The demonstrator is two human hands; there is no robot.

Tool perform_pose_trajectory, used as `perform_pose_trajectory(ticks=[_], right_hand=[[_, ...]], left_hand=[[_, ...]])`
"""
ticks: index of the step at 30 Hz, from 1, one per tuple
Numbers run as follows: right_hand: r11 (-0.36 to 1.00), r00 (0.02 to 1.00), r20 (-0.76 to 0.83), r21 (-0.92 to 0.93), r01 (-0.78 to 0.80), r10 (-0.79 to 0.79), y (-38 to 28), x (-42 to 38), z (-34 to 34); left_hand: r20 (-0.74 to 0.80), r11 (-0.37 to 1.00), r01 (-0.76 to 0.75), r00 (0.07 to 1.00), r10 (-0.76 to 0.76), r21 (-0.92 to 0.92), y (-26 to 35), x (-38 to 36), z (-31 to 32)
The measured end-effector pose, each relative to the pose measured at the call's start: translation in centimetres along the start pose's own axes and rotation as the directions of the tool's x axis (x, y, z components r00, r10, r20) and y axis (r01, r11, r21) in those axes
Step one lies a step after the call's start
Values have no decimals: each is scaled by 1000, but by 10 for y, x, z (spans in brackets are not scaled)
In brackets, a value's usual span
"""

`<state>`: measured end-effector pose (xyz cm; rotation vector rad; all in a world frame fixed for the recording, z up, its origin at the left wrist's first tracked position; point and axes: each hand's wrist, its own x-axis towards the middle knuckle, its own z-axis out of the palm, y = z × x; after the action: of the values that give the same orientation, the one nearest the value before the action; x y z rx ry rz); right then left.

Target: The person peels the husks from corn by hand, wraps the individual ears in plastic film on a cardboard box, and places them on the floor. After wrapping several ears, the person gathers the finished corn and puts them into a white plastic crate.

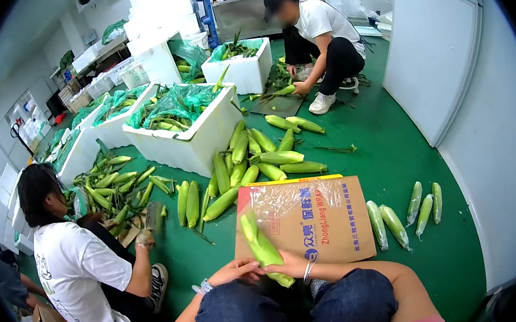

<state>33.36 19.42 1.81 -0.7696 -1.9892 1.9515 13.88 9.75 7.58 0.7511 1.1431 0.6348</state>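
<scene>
Green floor [438, 255] is running under everything. White foam box [177, 149], biggest one nearby, is sitting far of my carton, holding green plastic [182, 103] and leafy corn; more foam boxes are standing left and behind. One person [76, 263] in a white top is sitting at near left by a heap of corn [110, 189]; another person [327, 38] is crouching at the far side, handling a leafy ear. Brown carton [337, 221], blue and red print, is lying right in front of me, clear film [285, 196] covering part of its top. Loose pile of green ears [239, 153] is spreading between foam box and carton, some reaching past the carton's far left corner. Five film-wrapped ears [394, 227] are lying on the floor right of the carton, two nearer it, three farther right. Held ear [260, 243] is slanting between my knees and the carton, far end over the carton, near end pointing at me. My right hand [291, 263] is clamping its lower part from the right; my left hand [240, 270] is closing on it from the left, fingers pressing near its lower part. A bracelet [309, 271] is circling my right wrist.
</scene>
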Motion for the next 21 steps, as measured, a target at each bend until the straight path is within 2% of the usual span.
perform_pose_trajectory(ticks=[3,6,13,15,20,21], right_hand=[[994,986,143,-78,-76,86,-12,-3,0],[999,986,160,-10,-37,38,-3,-2,0],[998,991,137,-58,7,1,-9,-6,4],[954,969,201,234,-189,143,-24,-8,4],[932,940,273,238,-273,205,-42,-14,-2],[909,910,304,217,-355,282,-52,-18,-4]], left_hand=[[-7,1000,10,1000,-10,3,-6,0,-2],[-5,1000,17,1000,-17,2,-11,0,-5],[18,999,9,1000,-8,-41,-18,4,-8],[12,999,-10,1000,11,-41,-19,4,-9],[25,1000,-30,999,30,-4,-23,2,-14],[48,999,-39,998,40,-30,-25,2,-15]])
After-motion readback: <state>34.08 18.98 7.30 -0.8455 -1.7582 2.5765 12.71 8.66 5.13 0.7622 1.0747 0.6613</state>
